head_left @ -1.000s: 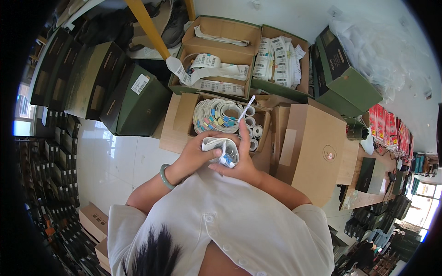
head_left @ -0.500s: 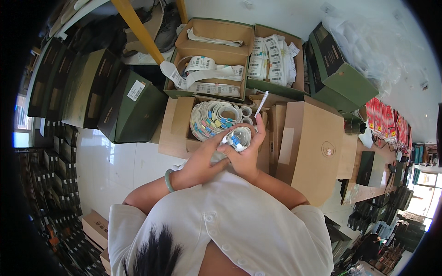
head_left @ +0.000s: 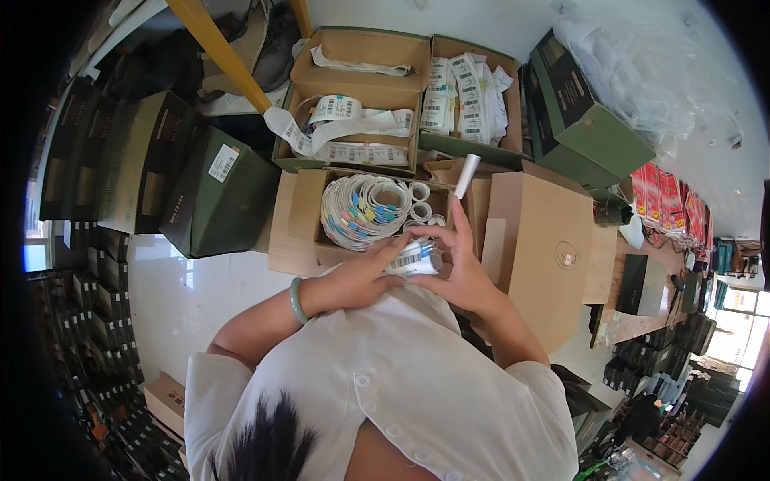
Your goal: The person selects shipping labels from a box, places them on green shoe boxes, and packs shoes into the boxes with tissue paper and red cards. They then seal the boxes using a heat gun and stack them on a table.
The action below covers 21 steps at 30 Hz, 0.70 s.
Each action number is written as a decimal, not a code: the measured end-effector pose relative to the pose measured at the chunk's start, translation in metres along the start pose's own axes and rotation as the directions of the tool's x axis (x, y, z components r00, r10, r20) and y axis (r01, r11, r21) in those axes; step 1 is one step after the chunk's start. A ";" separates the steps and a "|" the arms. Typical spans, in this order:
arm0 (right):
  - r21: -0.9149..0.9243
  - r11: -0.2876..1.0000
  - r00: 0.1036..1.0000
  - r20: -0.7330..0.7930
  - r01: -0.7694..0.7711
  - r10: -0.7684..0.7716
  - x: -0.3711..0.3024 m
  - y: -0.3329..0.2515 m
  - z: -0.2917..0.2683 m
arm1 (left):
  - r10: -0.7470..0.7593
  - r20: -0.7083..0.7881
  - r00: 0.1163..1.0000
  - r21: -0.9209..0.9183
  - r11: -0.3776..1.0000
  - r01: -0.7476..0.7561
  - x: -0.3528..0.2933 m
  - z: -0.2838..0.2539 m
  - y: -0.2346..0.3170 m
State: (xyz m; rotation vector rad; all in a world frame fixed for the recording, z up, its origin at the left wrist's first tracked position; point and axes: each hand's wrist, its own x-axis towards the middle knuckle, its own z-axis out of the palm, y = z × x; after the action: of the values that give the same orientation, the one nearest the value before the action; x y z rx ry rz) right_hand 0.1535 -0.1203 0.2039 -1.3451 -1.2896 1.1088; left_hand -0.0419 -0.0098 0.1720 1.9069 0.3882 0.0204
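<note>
Both hands hold a small roll of white barcode labels (head_left: pixel 415 260) in front of my chest. My left hand (head_left: pixel 358 276), with a pale green bangle (head_left: pixel 296 301) on the wrist, is closed round the roll's left side. My right hand (head_left: pixel 460 280) grips its right end between thumb and fingers, its index finger stretched up. At that fingertip a white paper strip (head_left: pixel 467 176) stands upright; how it is held there I cannot tell. Just beyond, an open carton (head_left: pixel 306 210) contains a large coil of labels (head_left: pixel 353 210) and several small rolls (head_left: pixel 419 192).
Behind the carton, one open shoebox (head_left: pixel 361 64) has loose label strips, another (head_left: pixel 513 148) stacked labels. Green shoeboxes (head_left: pixel 215 200) stand at left, another (head_left: pixel 597 144) at right. A large brown carton (head_left: pixel 545 256) stands by my right arm. A yellow post (head_left: pixel 220 56) slants at upper left.
The label roll has turned from end-on so its printed side shows, and it sits slightly lower. The white strip has turned its broader face into view. My right hand has moved slightly right.
</note>
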 end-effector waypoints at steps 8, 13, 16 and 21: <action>-0.335 0.929 0.819 -0.570 -0.156 -0.068 0.002 0.072 -0.030 | 0.092 -0.186 0.978 0.059 0.995 -0.082 0.085 0.031 -0.068; -0.421 0.848 0.799 -0.601 -0.323 0.006 0.038 0.108 -0.039 | 0.201 -0.158 0.967 0.588 0.806 -0.071 0.120 0.046 -0.093; -0.525 0.775 0.823 -0.568 -0.351 -0.012 0.053 0.122 -0.039 | 0.153 -0.111 0.982 0.662 0.749 -0.042 0.125 0.046 -0.108; -0.442 0.840 0.796 -0.604 -0.314 -0.020 0.066 0.129 -0.040 | 0.147 -0.086 0.985 0.697 0.715 -0.046 0.122 0.044 -0.113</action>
State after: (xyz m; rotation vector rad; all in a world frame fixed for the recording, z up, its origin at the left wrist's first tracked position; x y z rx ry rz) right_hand 0.2159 -0.0574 0.0819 -2.0392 -1.0393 0.3456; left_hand 0.0534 0.0188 0.0319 2.6936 0.4221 0.0851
